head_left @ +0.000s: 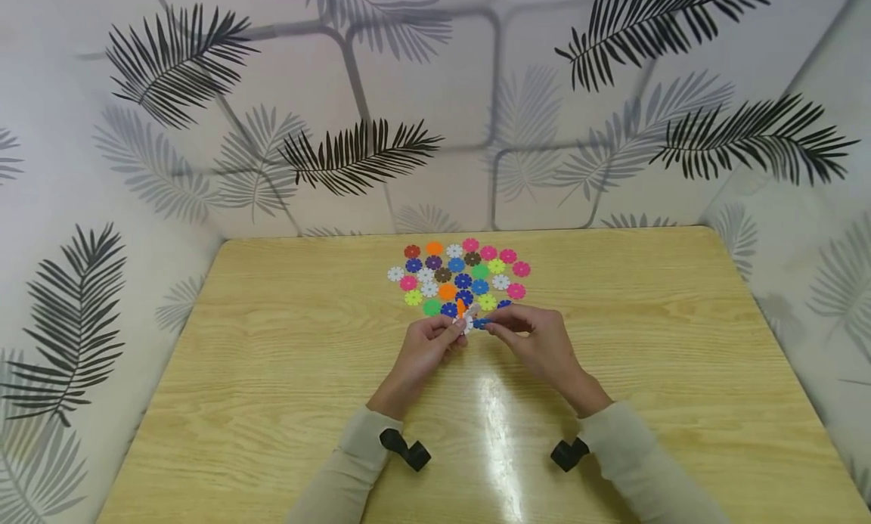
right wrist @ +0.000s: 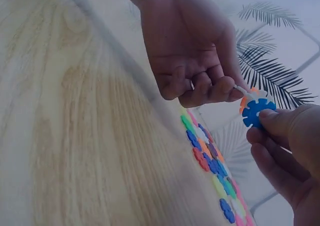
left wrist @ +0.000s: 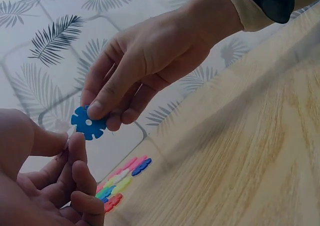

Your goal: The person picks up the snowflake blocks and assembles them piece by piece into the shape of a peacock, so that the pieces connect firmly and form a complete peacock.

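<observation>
My left hand (head_left: 429, 346) pinches a white notched plastic disc (head_left: 467, 326) between thumb and fingers. An orange disc (head_left: 460, 307) stands up from the white one at an angle, with another whitish disc close beside it. Between thumb and fingertips, my right hand (head_left: 537, 339) pinches a blue notched disc (left wrist: 89, 123) with a small hole in its centre. The blue disc's edge is right at the white disc, near the left fingertips. In the right wrist view the blue disc (right wrist: 257, 113) overlaps the orange and white ones, partly hiding them.
Just beyond the hands, many loose notched discs (head_left: 443, 274) in several colours lie flat in a cluster on the wooden table (head_left: 286, 342). A wall (head_left: 435, 93) with a leaf pattern rises behind the table. Each sleeve's cuff carries a small black camera (head_left: 406, 450).
</observation>
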{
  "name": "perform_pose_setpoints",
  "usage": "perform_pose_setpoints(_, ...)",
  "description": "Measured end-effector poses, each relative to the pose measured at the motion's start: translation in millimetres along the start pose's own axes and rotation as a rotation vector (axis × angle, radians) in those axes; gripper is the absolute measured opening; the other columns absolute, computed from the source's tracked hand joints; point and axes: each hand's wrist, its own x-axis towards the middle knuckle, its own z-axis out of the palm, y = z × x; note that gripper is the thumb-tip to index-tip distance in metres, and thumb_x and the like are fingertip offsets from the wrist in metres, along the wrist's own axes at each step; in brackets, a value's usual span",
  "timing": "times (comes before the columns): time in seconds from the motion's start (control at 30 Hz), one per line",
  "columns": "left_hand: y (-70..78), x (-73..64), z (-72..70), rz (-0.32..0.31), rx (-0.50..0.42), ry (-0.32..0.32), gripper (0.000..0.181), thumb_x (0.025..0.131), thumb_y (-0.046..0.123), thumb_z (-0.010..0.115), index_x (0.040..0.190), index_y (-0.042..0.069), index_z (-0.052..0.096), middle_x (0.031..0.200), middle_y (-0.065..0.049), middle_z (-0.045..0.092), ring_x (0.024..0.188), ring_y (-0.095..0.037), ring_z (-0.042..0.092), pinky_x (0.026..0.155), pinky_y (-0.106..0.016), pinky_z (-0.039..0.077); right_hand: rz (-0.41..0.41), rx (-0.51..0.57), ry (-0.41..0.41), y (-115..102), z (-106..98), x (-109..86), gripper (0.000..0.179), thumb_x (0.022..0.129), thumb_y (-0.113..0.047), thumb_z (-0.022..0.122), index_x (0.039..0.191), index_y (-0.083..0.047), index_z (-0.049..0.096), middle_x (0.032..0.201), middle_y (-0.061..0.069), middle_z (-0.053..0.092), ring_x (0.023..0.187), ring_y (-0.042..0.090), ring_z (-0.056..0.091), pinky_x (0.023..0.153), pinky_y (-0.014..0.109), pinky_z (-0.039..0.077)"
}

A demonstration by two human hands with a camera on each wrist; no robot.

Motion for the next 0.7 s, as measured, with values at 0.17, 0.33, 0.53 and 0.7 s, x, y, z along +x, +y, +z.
perform_pose_setpoints(0.17, 0.8, -1.2, -0.4, -0.003, 0.007, 0.013, 0.025, 0.111, 0.019, 0.066, 0.097, -0.001, 0.072, 0.077, 0.006, 0.072, 0.075, -0.012, 0.058, 0.068, -0.021, 0.046, -0.011, -0.008, 0.03, 1.3, 3.0, -1.4, 0.01, 0.095, -0.002, 0.083, 0.105, -0.005, 0.083, 0.101, 0.01, 0.085, 0.091, 0.026, 0.084, 0.083, 0.03, 0.068)
perform_pose_setpoints(0.33, 1.3, -1.4, 1.1, -0.008, -0.011, 0.013, 0.022, 0.11, 0.016, 0.067, 0.093, 0.003, 0.071, 0.076, 0.005, 0.072, 0.074, -0.012, 0.056, 0.067, -0.021, 0.045, -0.01, 0.017, 0.021, 0.9, 4.0, -2.5, 0.01, 0.096, -0.002, 0.082, 0.105, -0.006, 0.083, 0.102, 0.01, 0.085, 0.093, 0.026, 0.084, 0.084, 0.028, 0.067)
perform_pose_setpoints(0.53, -1.0, -0.6, 3.5, -0.039, -0.052, 0.006, 0.02, 0.109, 0.012, 0.067, 0.091, 0.006, 0.071, 0.076, 0.006, 0.072, 0.074, -0.009, 0.057, 0.066, -0.021, 0.045, -0.054, 0.051, -0.022, 3.2, 3.4, -1.8, 0.009, 0.096, -0.001, 0.081, 0.103, -0.006, 0.084, 0.1, 0.009, 0.085, 0.093, 0.026, 0.084, 0.084, 0.025, 0.066)
perform_pose_setpoints(0.7, -3.3, 1.1, 2.9, -0.039, -0.052, -0.008, 0.018, 0.11, 0.014, 0.067, 0.095, 0.005, 0.072, 0.079, 0.004, 0.072, 0.074, -0.009, 0.058, 0.066, -0.021, 0.046, -0.061, 0.053, -0.039, 6.1, 1.4, 1.2, 0.01, 0.097, -0.001, 0.081, 0.103, -0.008, 0.085, 0.1, 0.007, 0.085, 0.094, 0.024, 0.084, 0.084, 0.025, 0.066)
